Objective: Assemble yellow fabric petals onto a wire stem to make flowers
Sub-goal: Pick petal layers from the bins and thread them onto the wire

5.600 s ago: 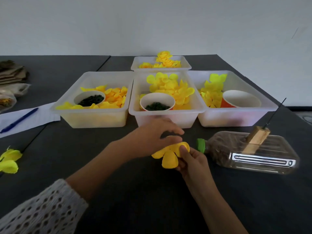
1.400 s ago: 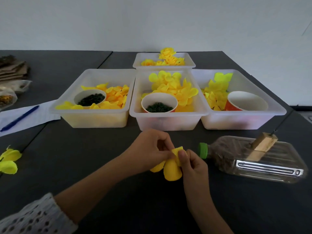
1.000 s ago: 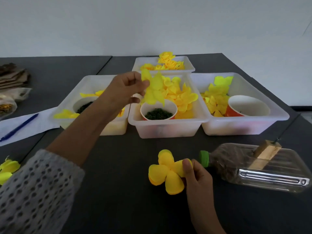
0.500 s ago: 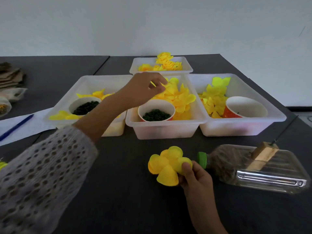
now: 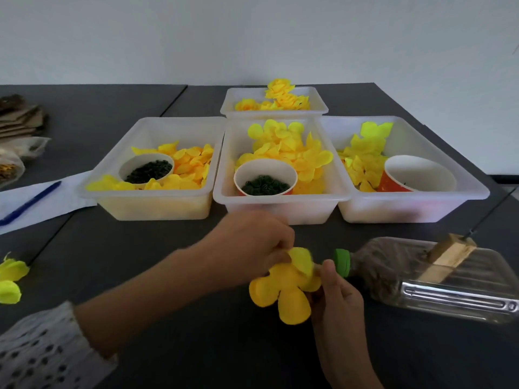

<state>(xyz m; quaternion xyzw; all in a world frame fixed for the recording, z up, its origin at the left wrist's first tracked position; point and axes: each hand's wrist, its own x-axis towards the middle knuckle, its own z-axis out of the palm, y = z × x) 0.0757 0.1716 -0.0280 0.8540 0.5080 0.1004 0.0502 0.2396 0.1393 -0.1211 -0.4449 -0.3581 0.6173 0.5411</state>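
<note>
The right hand (image 5: 335, 294) grips the yellow flower (image 5: 283, 286) from beneath, thumb curled against its petals, low over the dark table (image 5: 174, 276). The left hand (image 5: 252, 242) pinches a fresh petal (image 5: 302, 258) against the flower's top. The middle bin (image 5: 280, 197) stands just beyond the left knuckles, and the capped bottle (image 5: 438, 279) lies on its side just right of the right thumb (its green cap nearly touching). Bare tabletop opens leftward, as far as the finished flower (image 5: 11, 279) at the left edge.
</note>
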